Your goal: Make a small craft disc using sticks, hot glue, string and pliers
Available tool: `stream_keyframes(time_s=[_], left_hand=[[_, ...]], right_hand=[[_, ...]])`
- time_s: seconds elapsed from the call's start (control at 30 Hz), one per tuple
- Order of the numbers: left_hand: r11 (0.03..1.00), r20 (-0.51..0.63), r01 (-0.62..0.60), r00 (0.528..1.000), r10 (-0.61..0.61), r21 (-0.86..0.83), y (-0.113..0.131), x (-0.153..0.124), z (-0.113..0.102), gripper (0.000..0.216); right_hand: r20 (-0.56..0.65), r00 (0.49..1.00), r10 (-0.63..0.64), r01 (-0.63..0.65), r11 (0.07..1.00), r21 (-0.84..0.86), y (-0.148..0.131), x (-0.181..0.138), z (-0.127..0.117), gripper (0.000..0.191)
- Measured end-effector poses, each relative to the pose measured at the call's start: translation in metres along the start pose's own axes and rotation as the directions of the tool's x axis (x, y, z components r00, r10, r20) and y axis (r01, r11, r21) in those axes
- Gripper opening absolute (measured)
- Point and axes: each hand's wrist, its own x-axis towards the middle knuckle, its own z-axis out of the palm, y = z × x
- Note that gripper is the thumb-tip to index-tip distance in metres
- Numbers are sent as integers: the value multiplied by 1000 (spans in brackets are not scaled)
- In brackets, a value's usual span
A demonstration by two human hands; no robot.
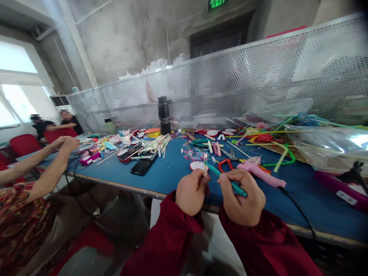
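My left hand (191, 193) is closed, pinching a small white stick-like piece (205, 165) upright between thumb and fingers. The fingers of my right hand (244, 197) wrap round a teal pen-shaped tool (238, 188). Its thin front end points left, close to the white piece; whether they touch I cannot tell. Both hands are above the table's front edge. Just beyond them lie a white oval piece with a red rim (198, 165), a red-handled cutting tool (225, 165) and a pink glue gun (260, 172) with a black cord.
A black phone (140, 166), a bundle of thin sticks (155, 147) and a black thermos (164, 117) stand left of centre. Plastic bags (330, 145) and a purple device (342, 188) are at right. A co-worker's hands (67, 142) are at far left. A perforated metal screen (230, 84) backs the table.
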Motion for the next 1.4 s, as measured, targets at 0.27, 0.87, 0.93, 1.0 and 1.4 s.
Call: stream_keyframes(time_s=[0.27, 0.87, 0.93, 1.0, 1.4], left_hand=[[999, -11, -30, 999, 30, -11, -2, 0, 0, 22], [1000, -17, -17, 1000, 17, 15, 1, 0, -2, 24], [1000, -20, -21, 1000, 21, -2, 0, 0, -1, 23], [1000, -27, -25, 999, 25, -17, -1, 0, 0, 22], [1000, -28, -19, 999, 19, 0, 1, 0, 0, 22]], right_hand=[[-11, 1000, 12, -12, 1000, 20, -2, 0, 1, 12], [-29, 999, 31, -30, 999, 23, 0, -2, 1, 12], [-34, 999, 38, -37, 999, 24, 0, -2, 1, 12], [-39, 998, 40, -39, 999, 18, -1, -2, 1, 13], [-49, 999, 18, -18, 1000, 5, -4, 0, 1, 12]])
